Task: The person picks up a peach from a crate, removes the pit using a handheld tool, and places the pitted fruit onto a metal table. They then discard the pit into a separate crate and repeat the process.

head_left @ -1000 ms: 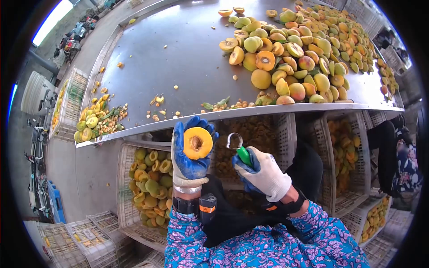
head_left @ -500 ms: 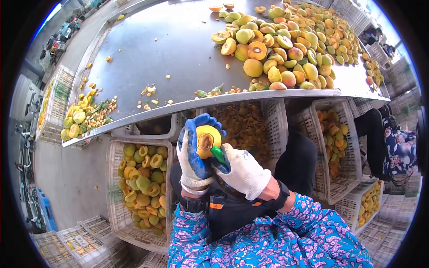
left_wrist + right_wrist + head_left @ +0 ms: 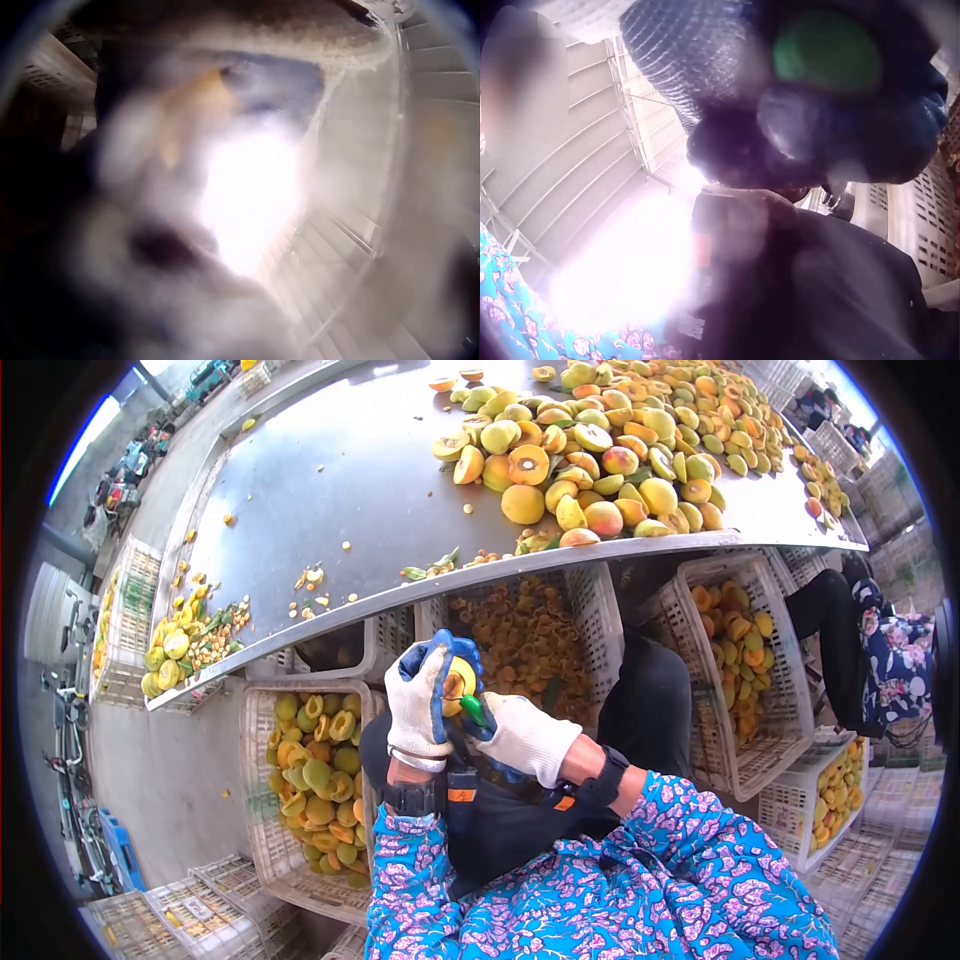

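Note:
In the head view my gloved left hand (image 3: 418,700) holds a yellow peach half (image 3: 458,676), its brown pit side turned toward the right hand. My right hand (image 3: 530,738), also gloved, grips the green handle (image 3: 474,710) of a pitting tool. The tool's ring blade is hidden at the cut face of the fruit. From below, the right wrist view shows blue-coated fingers (image 3: 705,67) curled round the green handle end (image 3: 827,51). The left wrist view is blurred and glaring, with a patch of orange fruit (image 3: 199,101) near the glove.
A metal table (image 3: 370,510) stands ahead, bearing a big heap of peaches (image 3: 600,485) and scattered pits. Below its edge are a crate of peach halves (image 3: 258,800) at left, a crate of fruit scraps (image 3: 600,625) in the middle and another crate (image 3: 725,750) at right. Another person (image 3: 890,670) sits far right.
The right hand has come left, bringing the tool from apart to the peach half. My left hand has turned the cut face from the camera toward the right hand. The head view has shifted.

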`<state>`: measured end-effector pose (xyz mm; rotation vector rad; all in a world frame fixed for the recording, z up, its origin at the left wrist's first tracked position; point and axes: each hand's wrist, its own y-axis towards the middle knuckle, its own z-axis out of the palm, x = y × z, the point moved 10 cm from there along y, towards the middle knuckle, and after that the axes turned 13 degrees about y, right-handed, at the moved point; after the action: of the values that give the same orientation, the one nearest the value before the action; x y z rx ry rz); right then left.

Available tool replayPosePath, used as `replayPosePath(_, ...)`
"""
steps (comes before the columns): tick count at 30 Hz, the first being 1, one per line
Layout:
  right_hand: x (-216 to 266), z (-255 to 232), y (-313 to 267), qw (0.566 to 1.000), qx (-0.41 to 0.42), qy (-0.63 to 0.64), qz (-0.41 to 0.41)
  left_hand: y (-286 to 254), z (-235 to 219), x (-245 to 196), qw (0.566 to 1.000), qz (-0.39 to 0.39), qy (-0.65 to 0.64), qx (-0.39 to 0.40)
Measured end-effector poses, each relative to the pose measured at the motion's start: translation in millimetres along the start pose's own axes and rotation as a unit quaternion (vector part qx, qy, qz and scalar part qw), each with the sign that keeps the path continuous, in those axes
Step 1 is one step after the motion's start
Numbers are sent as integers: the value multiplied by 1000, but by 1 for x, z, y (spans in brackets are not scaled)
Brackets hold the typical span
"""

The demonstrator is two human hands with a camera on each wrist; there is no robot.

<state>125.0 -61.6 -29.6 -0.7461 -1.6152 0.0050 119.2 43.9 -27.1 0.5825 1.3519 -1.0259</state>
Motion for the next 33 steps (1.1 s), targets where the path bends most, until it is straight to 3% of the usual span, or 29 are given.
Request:
replayPosePath(3,5,5,3,989,22,102,-108,-3,2,-4,1000,13,1,4)
replayPosePath(7,3,6,-5,984,-8,134,-115,-4,3,5,1000,-13,-22,11)
replayPosePath(8,-5,14,-5,974,47,209,-75,-5,6,6,1000,-22,-17,14)
replayPosePath(10,-17,23,-11,924,157,349,5,-9,18,-3,998,-15,8,55)
replayPosePath(11,-15,31,-29,851,193,482,80,-9,22,-4,997,-14,11,70)
replayPosePath(14,-27,43,-33,784,206,570,135,-9,27,-6,995,-8,-2,95)
replayPosePath(15,-27,41,-35,785,206,566,148,-10,30,-8,994,-7,-19,105)
replayPosePath(19,-9,40,-45,713,265,639,116,-14,29,-11,994,19,-38,100)
replayPosePath(20,-13,46,-47,725,264,616,155,-15,27,-10,995,28,-35,94)
replayPosePath(23,-24,33,-35,917,136,365,86,-19,22,-10,994,16,50,96)
replayPosePath(25,-31,39,-41,875,172,433,132,-18,22,-13,988,20,109,108)
replayPosePath(28,-20,41,-45,821,208,513,138,-14,25,-4,986,-21,60,154)
replayPosePath(31,-10,46,-50,764,223,583,164,-17,31,-16,989,7,-55,140)
replayPosePath(33,-5,50,-54,724,246,625,157,-23,32,-21,990,37,-57,124)
